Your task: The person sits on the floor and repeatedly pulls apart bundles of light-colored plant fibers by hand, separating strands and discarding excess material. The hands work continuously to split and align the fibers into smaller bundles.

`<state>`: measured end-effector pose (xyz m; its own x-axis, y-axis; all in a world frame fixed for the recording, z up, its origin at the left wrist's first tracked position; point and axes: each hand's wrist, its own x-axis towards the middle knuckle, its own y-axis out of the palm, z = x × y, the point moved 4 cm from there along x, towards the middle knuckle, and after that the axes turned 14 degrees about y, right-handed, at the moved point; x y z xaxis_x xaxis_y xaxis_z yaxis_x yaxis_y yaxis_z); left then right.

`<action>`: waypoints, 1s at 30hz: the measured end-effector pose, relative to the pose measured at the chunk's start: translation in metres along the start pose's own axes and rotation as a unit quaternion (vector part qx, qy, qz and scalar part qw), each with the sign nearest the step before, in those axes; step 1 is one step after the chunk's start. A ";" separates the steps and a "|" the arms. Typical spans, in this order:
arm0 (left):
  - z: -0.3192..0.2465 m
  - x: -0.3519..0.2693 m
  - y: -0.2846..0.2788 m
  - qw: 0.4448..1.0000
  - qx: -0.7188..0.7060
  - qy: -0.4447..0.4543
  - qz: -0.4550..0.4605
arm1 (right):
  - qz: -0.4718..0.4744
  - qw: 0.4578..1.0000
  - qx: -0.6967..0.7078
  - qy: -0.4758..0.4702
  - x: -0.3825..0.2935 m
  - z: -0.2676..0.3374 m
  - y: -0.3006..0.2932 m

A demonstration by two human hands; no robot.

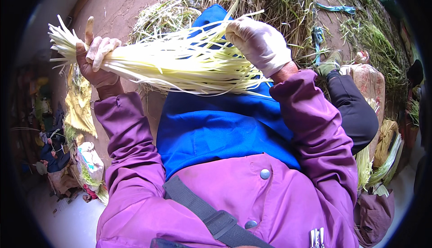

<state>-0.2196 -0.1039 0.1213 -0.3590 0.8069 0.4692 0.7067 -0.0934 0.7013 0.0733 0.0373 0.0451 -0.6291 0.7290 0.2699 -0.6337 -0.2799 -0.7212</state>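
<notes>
My left hand [98, 57], pale covering on its fingers, grips a thick bundle of long, flat, pale yellow leafy stalks [162, 60] near their white ends. Those ends fan out past the hand at the left, and one finger points up. My right hand [258, 45], in a thin whitish glove, is curled at the bundle's loose right side with a few strands caught at its fingertips. Its palm side is hidden. The bundle lies level above a blue cloth apron [219, 129] over my lap, and strong light washes out its middle.
Dry, grassy stalks [270, 8] are heaped ahead on the brown ground, with blue ties [318, 36] beside them. A person's dark-clothed leg [351, 109] is close at right, near a woven sack [371, 82] and more pale bundles [384, 163]. A yellow sack [77, 102] lies left.
</notes>
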 end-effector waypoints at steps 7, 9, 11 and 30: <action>0.003 0.006 0.000 0.997 -0.048 -0.033 0.059 | 0.026 0.999 0.019 0.018 -0.002 0.006 0.008; 0.004 0.006 0.002 0.997 -0.040 -0.030 0.058 | 0.009 0.999 0.034 -0.002 -0.002 0.009 0.008; 0.004 0.005 0.004 0.998 -0.041 -0.020 0.035 | 0.011 0.999 0.041 0.006 -0.001 0.009 0.010; 0.006 0.003 0.008 1.000 0.007 -0.008 0.004 | -0.017 0.987 -0.150 0.053 0.002 -0.029 0.003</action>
<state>-0.2113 -0.0993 0.1254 -0.3435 0.8154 0.4659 0.7184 -0.0914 0.6896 0.0826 0.0560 0.0251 -0.5489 0.8008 0.2397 -0.4817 -0.0687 -0.8737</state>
